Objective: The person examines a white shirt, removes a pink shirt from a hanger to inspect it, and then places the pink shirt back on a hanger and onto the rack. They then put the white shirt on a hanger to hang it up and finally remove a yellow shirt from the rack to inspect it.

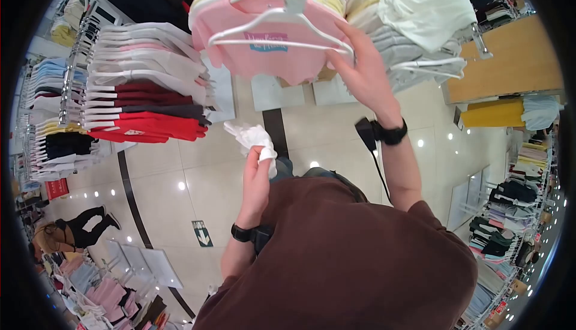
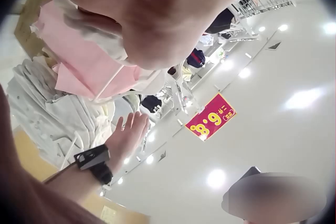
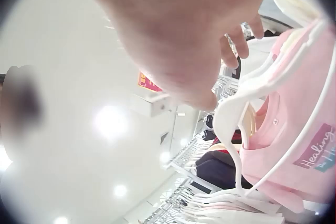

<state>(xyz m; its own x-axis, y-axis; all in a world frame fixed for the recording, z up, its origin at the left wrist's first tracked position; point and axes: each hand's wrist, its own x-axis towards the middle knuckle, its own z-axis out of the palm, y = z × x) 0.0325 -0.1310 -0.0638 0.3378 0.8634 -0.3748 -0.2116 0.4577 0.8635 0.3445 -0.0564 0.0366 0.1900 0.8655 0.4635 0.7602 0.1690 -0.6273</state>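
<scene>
Shop floor (image 1: 207,180), left hand (image 1: 257,187) gripping cloth (image 1: 250,140), right hand (image 1: 365,73) spread beside hanger (image 1: 272,15)

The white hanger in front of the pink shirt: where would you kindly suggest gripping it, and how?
I'd pinch the sloping right arm of the white hanger, coming from the person's right: that end lies by the right hand, and the gap above the crossbar should let fingers wrap round, though the pink shirt hangs close behind.

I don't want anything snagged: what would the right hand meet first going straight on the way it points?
The right hand would probably meet the white hanger first, with the pink T-shirt behind it; whether hand and hanger touch now is unclear.
</scene>
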